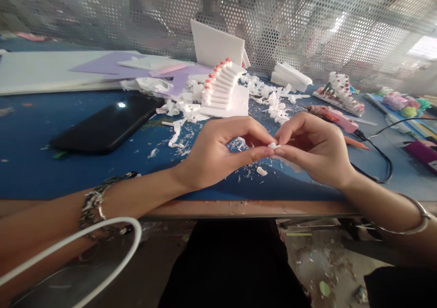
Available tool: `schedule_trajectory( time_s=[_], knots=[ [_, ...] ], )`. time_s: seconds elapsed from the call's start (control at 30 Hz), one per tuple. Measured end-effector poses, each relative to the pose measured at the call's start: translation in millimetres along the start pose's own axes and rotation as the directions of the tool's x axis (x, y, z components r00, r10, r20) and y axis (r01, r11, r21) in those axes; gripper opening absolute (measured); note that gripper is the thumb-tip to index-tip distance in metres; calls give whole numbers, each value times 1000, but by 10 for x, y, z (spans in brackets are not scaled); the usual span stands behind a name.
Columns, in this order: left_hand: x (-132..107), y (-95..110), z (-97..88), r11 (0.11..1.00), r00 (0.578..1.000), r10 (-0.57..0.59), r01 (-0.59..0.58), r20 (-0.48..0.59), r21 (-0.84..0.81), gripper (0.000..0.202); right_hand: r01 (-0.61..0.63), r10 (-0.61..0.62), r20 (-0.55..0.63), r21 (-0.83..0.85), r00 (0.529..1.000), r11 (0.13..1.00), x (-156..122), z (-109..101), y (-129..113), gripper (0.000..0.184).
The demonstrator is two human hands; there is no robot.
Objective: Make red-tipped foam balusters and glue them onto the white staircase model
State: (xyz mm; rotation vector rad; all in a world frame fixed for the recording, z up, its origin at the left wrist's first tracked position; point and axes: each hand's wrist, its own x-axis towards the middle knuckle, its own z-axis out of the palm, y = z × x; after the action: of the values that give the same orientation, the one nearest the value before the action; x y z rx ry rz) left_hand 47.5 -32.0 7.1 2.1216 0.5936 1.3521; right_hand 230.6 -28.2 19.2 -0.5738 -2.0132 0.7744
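I am pinching a small white bead between the fingers of both hands, left hand and right hand meeting tip to tip above the blue tabletop, each equally near, just before the foam staircase.

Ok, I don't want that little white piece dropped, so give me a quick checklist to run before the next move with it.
1. White bit pinched between fingertips of left hand and right hand: ok.
2. Both hands raised off the blue table: ok.
3. Bit's shape finished: cannot tell, too small.
4. Foam staircase model upright, apart from the hands: ok.
5. Table below the hands free of scraps: not ok, white shavings lie there.
6. Black cable away from the right hand: not ok, it runs beside the wrist.
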Motion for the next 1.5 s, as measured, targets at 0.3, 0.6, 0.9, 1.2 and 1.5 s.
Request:
schedule_trajectory(
  time_s=[0.3,0.6,0.9,1.2,1.5],
  knots=[
    [61,-38,0,953,965,-264,258,-14,-156,14,343,-316,135,-342,939,875,31,-93,-68,18],
    [83,-13,6,890,920,-383,392,87,-232,6,484,-450,209,-560,868,672,24,-121,-89,8],
    [67,-21,28,906,934,-354,353,40,-233,4,282,-297,60,-530,953,799,11,-77,-40,3],
    [36,-5,43,979,983,-180,177,-24,-104,9,191,-236,-26,-506,971,841,14,-28,-14,5],
    [38,-26,25,981,990,-137,133,-17,-144,13,117,-151,-72,-354,986,928,23,-19,-5,5]
  ],
)
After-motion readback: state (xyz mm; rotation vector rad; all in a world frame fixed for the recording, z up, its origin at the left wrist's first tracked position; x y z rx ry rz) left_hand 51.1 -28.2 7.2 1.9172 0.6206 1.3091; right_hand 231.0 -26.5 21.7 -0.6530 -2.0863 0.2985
